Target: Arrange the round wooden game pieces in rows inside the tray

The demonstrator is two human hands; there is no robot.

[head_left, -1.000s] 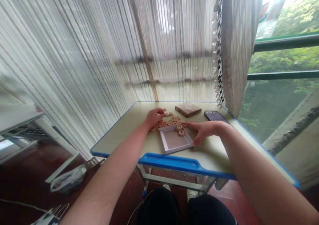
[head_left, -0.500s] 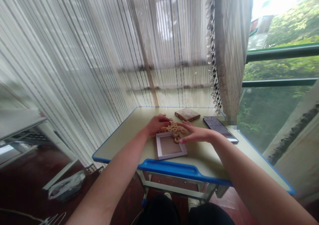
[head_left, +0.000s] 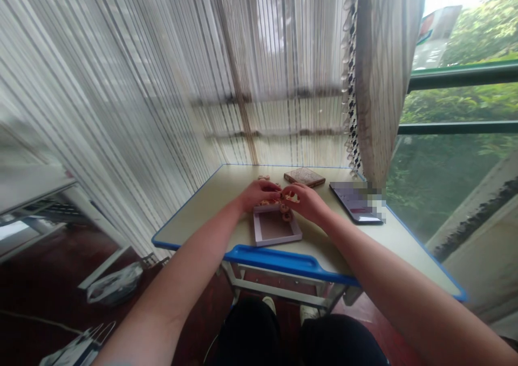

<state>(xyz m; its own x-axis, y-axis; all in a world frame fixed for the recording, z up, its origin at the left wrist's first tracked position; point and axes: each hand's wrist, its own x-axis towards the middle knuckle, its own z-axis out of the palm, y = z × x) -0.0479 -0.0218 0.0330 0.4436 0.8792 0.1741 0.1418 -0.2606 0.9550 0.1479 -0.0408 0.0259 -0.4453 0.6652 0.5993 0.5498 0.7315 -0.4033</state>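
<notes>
Left grip [head_left: 257, 193], a bare hand with bent fingers, and right grip [head_left: 308, 201], a bare hand with its thumb and fingers curled inward, come almost fingertip to fingertip just beyond the far wall of a shallow white-walled square box [head_left: 275, 230] with a brown floor. Fingers cover what lies between them, so I cannot tell whether either one is closed on a piece or only touching some. Small round discs of pale wood [head_left: 286, 216] show at the far right corner of the box, under and between the fingers along its far side, and in a few more spots farther beyond it. The relation that seems to count most is that the box lies on the near side of both hands, toward the body, while the discs gather along its far wall; the right hand is the nearer one to those at the corner, and round discs offer no long axis to line up with. Beyond the box and somewhat to its right lies a flat brown patterned case [head_left: 304, 176]; well to its right is a dark slab-shaped phone [head_left: 351, 203], all on a pale worktop with blue edging [head_left: 202, 217]
</notes>
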